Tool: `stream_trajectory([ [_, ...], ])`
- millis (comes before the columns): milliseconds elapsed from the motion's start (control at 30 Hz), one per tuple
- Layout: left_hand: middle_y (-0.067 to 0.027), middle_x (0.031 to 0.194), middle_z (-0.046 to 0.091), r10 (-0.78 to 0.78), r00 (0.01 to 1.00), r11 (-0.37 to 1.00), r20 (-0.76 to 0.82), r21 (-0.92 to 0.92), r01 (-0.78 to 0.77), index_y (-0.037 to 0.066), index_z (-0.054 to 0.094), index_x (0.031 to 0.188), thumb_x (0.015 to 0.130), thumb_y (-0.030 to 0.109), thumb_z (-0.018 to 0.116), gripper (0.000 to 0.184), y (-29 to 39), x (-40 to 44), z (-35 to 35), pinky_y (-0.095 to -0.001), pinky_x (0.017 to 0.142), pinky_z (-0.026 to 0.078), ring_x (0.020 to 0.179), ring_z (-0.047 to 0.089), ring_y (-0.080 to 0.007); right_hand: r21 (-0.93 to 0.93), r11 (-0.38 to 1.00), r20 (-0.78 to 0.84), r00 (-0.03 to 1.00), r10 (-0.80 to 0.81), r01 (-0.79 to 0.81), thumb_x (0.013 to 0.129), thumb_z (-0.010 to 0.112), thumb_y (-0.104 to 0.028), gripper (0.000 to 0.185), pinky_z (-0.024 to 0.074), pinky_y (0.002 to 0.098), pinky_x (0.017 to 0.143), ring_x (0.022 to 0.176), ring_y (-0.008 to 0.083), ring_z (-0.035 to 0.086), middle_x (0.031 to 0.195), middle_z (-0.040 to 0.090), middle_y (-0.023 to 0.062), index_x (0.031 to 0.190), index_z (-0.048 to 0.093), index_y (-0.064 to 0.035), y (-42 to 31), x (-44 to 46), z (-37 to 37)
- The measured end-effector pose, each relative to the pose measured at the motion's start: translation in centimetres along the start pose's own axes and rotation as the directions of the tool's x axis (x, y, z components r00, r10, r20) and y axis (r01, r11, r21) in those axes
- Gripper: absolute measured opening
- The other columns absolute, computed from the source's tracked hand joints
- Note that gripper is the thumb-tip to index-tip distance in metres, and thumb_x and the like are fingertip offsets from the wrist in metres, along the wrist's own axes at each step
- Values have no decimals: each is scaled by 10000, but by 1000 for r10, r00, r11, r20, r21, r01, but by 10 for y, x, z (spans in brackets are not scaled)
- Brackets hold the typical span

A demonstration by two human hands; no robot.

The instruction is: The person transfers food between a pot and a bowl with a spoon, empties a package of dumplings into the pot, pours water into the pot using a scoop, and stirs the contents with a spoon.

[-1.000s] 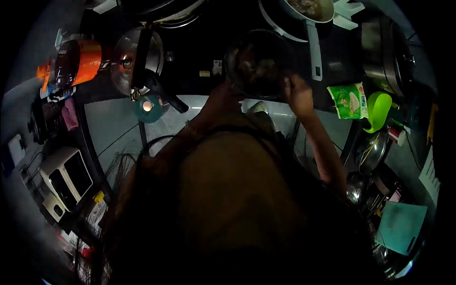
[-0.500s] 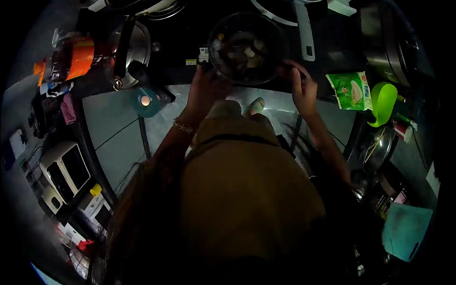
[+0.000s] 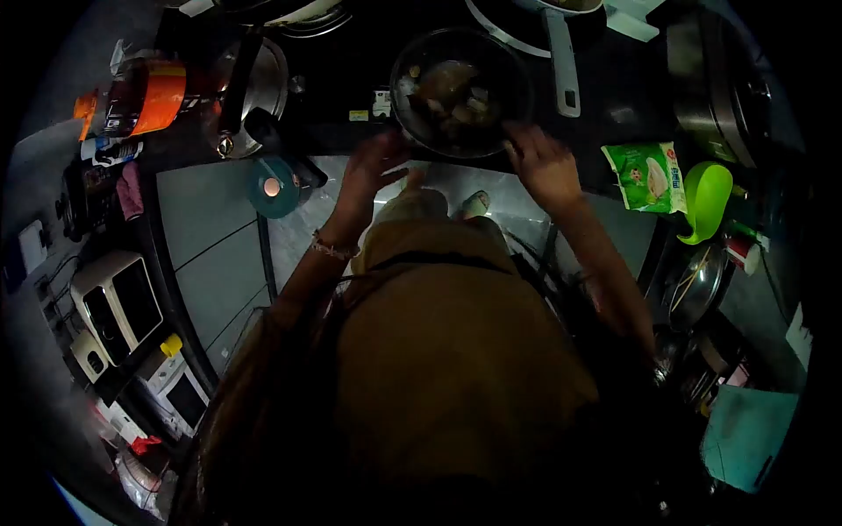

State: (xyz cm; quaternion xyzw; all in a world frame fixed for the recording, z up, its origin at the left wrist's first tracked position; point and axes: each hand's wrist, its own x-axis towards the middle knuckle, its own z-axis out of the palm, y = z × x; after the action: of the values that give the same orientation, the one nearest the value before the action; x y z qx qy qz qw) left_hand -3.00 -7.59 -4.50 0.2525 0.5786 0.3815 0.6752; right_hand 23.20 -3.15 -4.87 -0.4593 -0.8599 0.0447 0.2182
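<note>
A clear, dark-looking bowl [image 3: 517, 74] stands near the front edge of the black counter, with pale and brown food pieces [image 3: 460, 98] inside. Below its left side is my left hand [image 3: 373, 167], apart from the bowl, thumb held away from the somewhat blurred fingers. My right hand [image 3: 541, 160] is at the bowl's lower right rim, fingers stretched toward it and slightly apart. Whether those fingertips touch the glass I cannot tell. A small white box [image 3: 381, 103] and a yellow-green piece [image 3: 359, 116] lie left of the bowl.
Behind the bowl is a pan with a pale handle [image 3: 563, 79]. On the right are a green packet [image 3: 647, 178], a lime-green scoop-like piece [image 3: 704, 202] and a metal pot [image 3: 715, 96]. A large orange-labelled bottle [image 3: 158, 96] and a metal lid [image 3: 267, 83] lie on the left.
My left hand has drawn back from the bowl, slightly downward. My right hand has shifted a little left along the rim. The view has moved slightly, and the food shows more clearly.
</note>
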Motion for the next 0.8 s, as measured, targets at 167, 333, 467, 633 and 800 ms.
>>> stream_trajectory([
  [167,-140,1244,474,-52,991,990,124,-122,68,34,404,1263,884,449,427,563,-8,2,3,-409,958,363,1136,466,-283,212,893,63,917,393,-397,887,498,-213,212,502,300,610,677,222,627,810,620,96,1009,580,-61,-1,9,-2],
  [333,-148,1282,441,-53,981,975,188,-203,92,21,303,1330,880,480,411,651,-14,7,3,-391,944,375,1128,475,-263,564,594,132,772,621,-574,941,390,-278,321,491,287,642,710,214,649,751,653,107,1023,571,-25,7,7,6],
  [467,-151,1292,430,-72,972,965,224,-232,125,12,277,1337,880,489,402,672,-17,5,-4,-388,948,369,1147,464,-268,696,402,185,689,700,-595,952,365,-292,358,487,259,677,762,176,655,789,664,115,1046,562,-8,1,1,4],
  [633,-150,1302,422,-92,967,968,239,-207,144,47,286,1340,896,502,348,639,-9,3,-4,-415,982,332,1172,437,-289,786,358,136,706,695,-503,934,432,-240,287,484,240,687,784,164,646,844,656,113,1050,563,-13,0,-3,5],
  [800,-157,1281,443,-79,967,960,242,-244,140,14,312,1308,888,486,394,637,-17,6,-10,-382,945,370,1129,481,-262,76,996,-88,995,45,-38,828,574,-123,223,503,300,632,750,228,615,868,600,94,1047,563,-80,1,4,-14],
])
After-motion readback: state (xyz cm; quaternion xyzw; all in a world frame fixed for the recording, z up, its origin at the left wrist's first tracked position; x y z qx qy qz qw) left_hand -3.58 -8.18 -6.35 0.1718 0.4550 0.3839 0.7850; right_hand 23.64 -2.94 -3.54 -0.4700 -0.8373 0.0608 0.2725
